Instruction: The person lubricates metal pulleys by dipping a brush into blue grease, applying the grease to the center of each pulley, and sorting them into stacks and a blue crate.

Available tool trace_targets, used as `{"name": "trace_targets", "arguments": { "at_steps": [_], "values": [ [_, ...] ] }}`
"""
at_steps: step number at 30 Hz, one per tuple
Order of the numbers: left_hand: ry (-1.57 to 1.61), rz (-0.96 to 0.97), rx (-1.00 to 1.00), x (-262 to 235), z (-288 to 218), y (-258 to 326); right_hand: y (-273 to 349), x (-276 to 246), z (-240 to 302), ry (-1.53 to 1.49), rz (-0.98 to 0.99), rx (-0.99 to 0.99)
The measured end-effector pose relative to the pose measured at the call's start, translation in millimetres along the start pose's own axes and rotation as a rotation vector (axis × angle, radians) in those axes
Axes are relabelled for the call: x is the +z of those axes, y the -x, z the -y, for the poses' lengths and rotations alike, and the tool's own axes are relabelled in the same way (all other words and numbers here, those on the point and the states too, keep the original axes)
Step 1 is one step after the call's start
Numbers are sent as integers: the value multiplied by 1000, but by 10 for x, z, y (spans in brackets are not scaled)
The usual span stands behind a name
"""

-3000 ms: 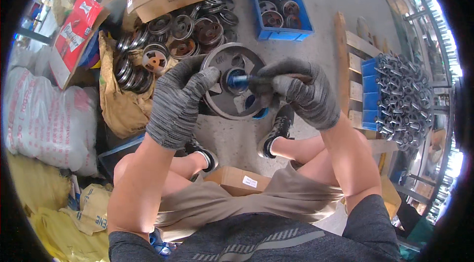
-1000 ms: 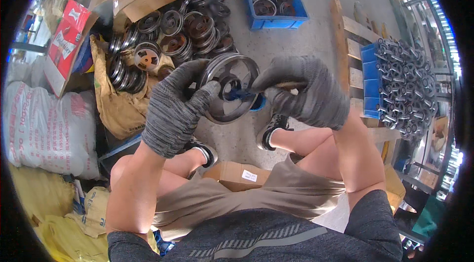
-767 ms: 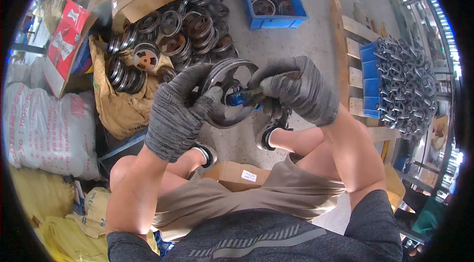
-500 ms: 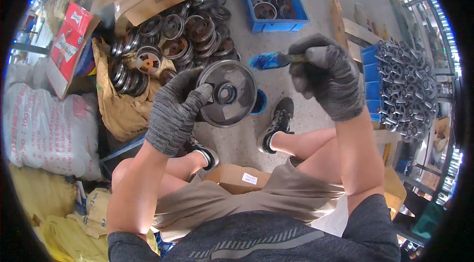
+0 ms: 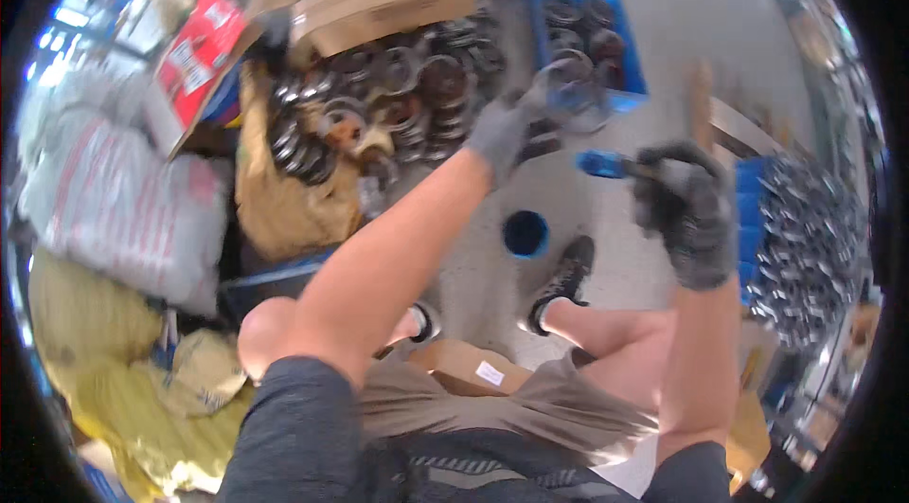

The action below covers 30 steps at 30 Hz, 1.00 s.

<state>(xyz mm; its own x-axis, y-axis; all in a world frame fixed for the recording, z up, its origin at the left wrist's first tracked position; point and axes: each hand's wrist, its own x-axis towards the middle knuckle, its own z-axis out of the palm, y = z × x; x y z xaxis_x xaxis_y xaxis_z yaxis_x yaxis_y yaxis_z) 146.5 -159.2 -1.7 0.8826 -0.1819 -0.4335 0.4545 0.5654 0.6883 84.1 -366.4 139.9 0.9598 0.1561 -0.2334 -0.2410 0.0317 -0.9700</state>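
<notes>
Out front, the wheel (image 5: pixel 578 98) looks round, the brush (image 5: pixel 604 164) blue-tipped.

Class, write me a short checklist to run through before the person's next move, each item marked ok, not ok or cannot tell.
1. Metal wheel in the left hand: ok, it is held at its edge.
2. Left hand free for something else: not ok, the wheel occupies it.
3. Brush secure in the right hand: ok, blue bristles point away from the glove, apart from the wheel.
4. Wheel clear of the blue crate: cannot tell, the two overlap in this view.
5. Wheel's surface free of flaws: cannot tell, motion blurs it.
6. Blue container upright on the floor: ok, its mouth faces up.
</notes>
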Motion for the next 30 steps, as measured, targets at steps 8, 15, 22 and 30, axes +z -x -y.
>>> {"name": "trace_targets", "arguments": {
  "at_steps": [8, 15, 22, 30],
  "values": [
    [-1179, -512, 40, -2057, 69, -272, -113, -23, -156, 8, 93, 7],
    [-1849, -955, -26, -4380, -305, 111, -171, 196, -185, 16, 89, 124],
    [-1963, -811, 11, -3632, -626, -279, -285, 228, -298, 113, 40, 172],
    [-2169, -299, -185, -3054, -876, 309, -314, 386, -228, 167, 62, 186]
  ]
}}
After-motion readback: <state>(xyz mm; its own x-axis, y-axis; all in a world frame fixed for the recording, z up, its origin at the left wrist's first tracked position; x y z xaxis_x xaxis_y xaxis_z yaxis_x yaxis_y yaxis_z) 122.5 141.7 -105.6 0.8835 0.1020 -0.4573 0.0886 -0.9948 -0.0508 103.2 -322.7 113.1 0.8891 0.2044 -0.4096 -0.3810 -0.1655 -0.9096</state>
